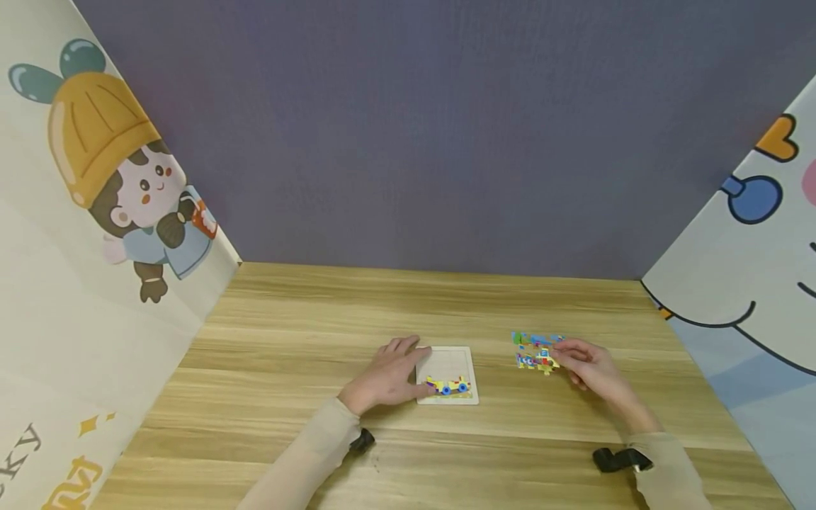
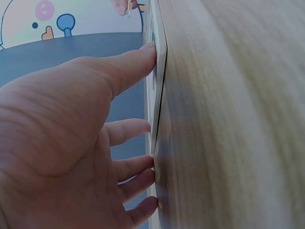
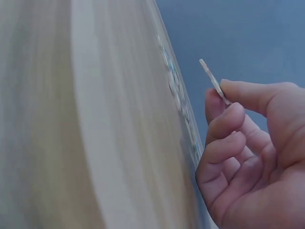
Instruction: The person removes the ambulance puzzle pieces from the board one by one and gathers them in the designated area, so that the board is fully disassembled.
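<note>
A white square puzzle tray (image 1: pixel 445 363) lies on the table, with joined yellow-and-blue puzzle pieces (image 1: pixel 451 387) along its near side. My left hand (image 1: pixel 390 377) is spread over its left edge; in the left wrist view, the thumb of that left hand (image 2: pixel 71 133) touches the tray (image 2: pixel 161 52). To the right, my right hand (image 1: pixel 593 370) holds a puzzle piece (image 1: pixel 547 356) over a group of loose puzzle pieces (image 1: pixel 528 340). In the right wrist view the thin puzzle piece (image 3: pixel 212 78) is seen edge-on, pinched by thumb and fingers of the right hand (image 3: pixel 257 152), above the table.
The wooden table (image 1: pixel 319 304) meets a dark grey panel (image 1: pixel 433 142) at the back. Cartoon-printed walls stand at the left (image 1: pixel 64 304) and right (image 1: pixel 758 283). A black strap-like device (image 1: pixel 621 460) sits at the right wrist.
</note>
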Motion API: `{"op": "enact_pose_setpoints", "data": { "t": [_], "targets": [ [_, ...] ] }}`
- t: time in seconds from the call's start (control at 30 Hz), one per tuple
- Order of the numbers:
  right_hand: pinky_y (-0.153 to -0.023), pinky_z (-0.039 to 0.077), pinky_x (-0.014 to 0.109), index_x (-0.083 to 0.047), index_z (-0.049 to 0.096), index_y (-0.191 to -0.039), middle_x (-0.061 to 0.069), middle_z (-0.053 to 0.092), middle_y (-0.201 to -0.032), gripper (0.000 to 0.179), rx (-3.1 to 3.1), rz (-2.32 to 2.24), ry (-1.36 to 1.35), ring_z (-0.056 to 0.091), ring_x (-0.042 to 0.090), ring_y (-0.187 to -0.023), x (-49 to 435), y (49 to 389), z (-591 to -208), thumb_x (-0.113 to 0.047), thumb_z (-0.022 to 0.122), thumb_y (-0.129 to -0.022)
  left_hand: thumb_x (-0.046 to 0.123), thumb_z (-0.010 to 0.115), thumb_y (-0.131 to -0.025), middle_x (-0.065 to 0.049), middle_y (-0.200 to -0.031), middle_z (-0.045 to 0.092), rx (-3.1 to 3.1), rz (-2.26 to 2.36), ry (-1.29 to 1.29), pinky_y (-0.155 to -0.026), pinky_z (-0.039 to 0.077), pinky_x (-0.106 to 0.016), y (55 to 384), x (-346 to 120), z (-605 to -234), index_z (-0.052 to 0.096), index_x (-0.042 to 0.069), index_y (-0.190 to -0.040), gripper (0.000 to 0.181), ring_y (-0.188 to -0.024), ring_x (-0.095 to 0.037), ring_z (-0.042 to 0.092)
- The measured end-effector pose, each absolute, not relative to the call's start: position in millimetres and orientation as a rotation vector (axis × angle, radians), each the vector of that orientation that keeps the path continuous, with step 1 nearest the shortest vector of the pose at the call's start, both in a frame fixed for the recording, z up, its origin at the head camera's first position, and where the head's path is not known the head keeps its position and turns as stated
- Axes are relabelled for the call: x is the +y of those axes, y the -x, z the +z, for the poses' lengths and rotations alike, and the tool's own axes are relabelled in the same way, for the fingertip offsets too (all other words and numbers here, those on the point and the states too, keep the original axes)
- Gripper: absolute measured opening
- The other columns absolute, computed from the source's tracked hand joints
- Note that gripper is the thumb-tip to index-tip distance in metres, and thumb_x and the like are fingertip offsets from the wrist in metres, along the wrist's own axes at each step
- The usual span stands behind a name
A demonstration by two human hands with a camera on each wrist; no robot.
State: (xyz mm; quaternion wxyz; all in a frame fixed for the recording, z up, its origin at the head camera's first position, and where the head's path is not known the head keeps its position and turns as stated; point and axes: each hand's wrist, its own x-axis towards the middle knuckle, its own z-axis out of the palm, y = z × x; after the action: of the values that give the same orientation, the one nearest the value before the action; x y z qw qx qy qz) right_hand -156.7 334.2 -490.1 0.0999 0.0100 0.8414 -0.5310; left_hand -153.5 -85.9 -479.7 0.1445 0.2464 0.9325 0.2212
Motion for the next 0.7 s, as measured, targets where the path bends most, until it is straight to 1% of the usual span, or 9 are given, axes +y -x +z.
{"op": "enact_pose_setpoints", "data": {
  "t": [0.2,0.4,0.53,0.7],
  "targets": [
    [-0.051,0.044,0.025,0.004,0.06,-0.136,-0.013,0.069,-0.084,0.047,2.483,-1.56,-0.07,0.05,0.008,-0.059,343,158,-493,-0.031,0.069,-0.106,0.056,0.07,-0.099,-0.017,-0.176,0.027,2.686,0.633,-0.714,-0.132,0.023,-0.062,154,-85,-479,0.044,0.015,-0.163,0.081,-0.162,-0.041,0.026],
    [-0.051,0.043,0.023,0.006,0.064,-0.13,-0.016,0.073,-0.087,0.043,2.471,-1.58,-0.104,0.05,0.007,-0.06,346,158,-493,-0.027,0.072,-0.104,0.056,0.07,-0.098,-0.017,-0.176,0.027,2.691,0.637,-0.715,-0.132,0.023,-0.062,154,-85,-480,0.044,0.015,-0.163,0.081,-0.162,-0.04,0.026],
    [-0.051,0.044,0.023,0.006,0.065,-0.13,-0.015,0.073,-0.086,0.044,2.479,-1.573,-0.13,0.05,0.007,-0.059,347,157,-493,-0.027,0.073,-0.103,0.056,0.07,-0.098,-0.017,-0.175,0.028,2.696,0.635,-0.72,-0.132,0.024,-0.062,154,-85,-480,0.044,0.015,-0.163,0.081,-0.161,-0.04,0.027],
    [-0.051,0.045,0.024,0.007,0.065,-0.131,-0.011,0.068,-0.082,0.046,2.496,-1.536,-0.144,0.051,0.007,-0.059,348,156,-493,-0.028,0.073,-0.103,0.055,0.07,-0.098,-0.017,-0.175,0.028,2.693,0.64,-0.715,-0.132,0.023,-0.062,153,-85,-479,0.044,0.015,-0.163,0.081,-0.161,-0.04,0.027]
  ]
}}
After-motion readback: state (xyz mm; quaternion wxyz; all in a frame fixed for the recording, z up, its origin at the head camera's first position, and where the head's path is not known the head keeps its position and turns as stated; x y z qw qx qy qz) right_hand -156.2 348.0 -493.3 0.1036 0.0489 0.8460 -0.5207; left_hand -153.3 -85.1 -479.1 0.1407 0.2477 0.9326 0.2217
